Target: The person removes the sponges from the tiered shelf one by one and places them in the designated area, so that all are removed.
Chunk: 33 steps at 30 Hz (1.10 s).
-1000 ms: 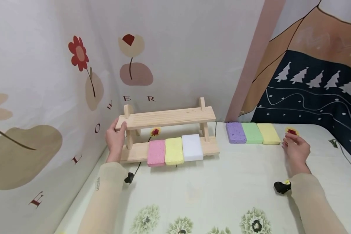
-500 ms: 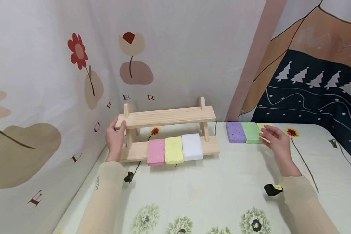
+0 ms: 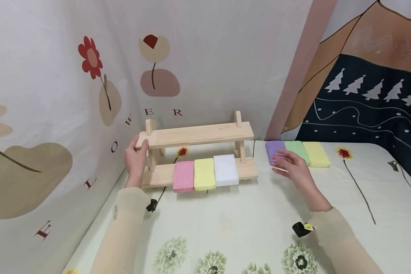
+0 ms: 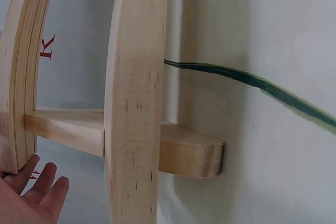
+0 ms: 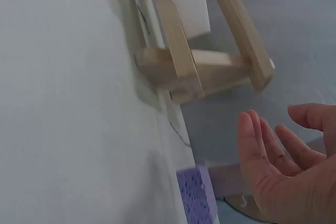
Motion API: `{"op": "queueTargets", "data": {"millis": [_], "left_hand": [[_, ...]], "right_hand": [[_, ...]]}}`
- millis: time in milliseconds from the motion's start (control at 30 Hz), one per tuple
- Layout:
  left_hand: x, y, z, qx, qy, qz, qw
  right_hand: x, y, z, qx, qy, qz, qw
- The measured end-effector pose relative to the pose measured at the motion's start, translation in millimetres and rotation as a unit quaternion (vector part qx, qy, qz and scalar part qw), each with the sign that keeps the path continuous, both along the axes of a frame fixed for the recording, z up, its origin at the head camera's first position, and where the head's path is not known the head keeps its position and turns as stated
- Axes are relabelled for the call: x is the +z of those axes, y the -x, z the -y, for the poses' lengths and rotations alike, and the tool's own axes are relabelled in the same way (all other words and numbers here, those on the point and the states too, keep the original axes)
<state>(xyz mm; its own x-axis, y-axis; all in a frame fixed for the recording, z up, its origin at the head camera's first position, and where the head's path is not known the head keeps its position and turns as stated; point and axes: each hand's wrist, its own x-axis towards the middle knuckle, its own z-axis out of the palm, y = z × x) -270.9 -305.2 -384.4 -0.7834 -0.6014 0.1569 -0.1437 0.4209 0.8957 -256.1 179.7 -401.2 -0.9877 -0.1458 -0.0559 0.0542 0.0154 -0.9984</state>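
My left hand (image 3: 136, 161) grips the left end of a two-tier wooden shelf (image 3: 195, 136), its thumb on top of the upper board. In the left wrist view its fingers (image 4: 50, 187) show at that board's end. Across the lower board lie a pink sponge (image 3: 183, 176), a yellow sponge (image 3: 204, 174) and a white sponge (image 3: 226, 170), jutting past its front edge. My right hand (image 3: 296, 169) is held over the table with relaxed fingers and nothing in them, partly covering a purple sponge (image 3: 273, 147). Beside that one lie a green sponge (image 3: 297, 149) and another yellow sponge (image 3: 316, 154).
A white cloth wall (image 3: 209, 57) with printed flowers rises close behind the shelf and along the left. Dark fabric with printed trees (image 3: 363, 110) hangs at the back right. The flower-printed tablecloth (image 3: 253, 217) spreads in front of the shelf.
My right hand has swept left from beside the right-hand yellow sponge, passing over the row to the purple one. My left hand stays on the shelf, and the sponges lie as before.
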Motion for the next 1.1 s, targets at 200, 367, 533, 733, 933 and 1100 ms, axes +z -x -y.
{"op": "queueTargets", "data": {"millis": [200, 367, 533, 733, 933, 1100], "left_hand": [[1.2, 0.9, -1.4, 0.0, 0.004, -0.005, 1.0], [2.3, 1.3, -1.3, 0.001, 0.007, -0.003, 1.0], [2.0, 1.1, -1.6, 0.004, 0.007, -0.003, 1.0], [0.1, -0.3, -0.2, 0.008, 0.008, -0.003, 0.9999], [0.0, -1.2, -0.3, 0.006, 0.005, -0.002, 1.0], [0.2, -0.7, -1.3, 0.003, 0.003, -0.004, 1.0]], "right_hand": [[3.3, -5.6, 25.1, 0.041, -0.048, -0.007, 0.998], [-1.5, -9.0, 41.0, 0.072, -0.054, -0.004, 0.9959], [-9.0, -12.2, 52.8, 0.097, -0.055, 0.001, 0.9937], [-17.4, -16.2, 64.4, 0.131, -0.053, -0.007, 0.99], [-21.5, -19.8, 76.0, 0.145, -0.058, -0.016, 0.9876], [-21.2, -21.3, 85.3, 0.122, -0.076, -0.019, 0.9895]]}}
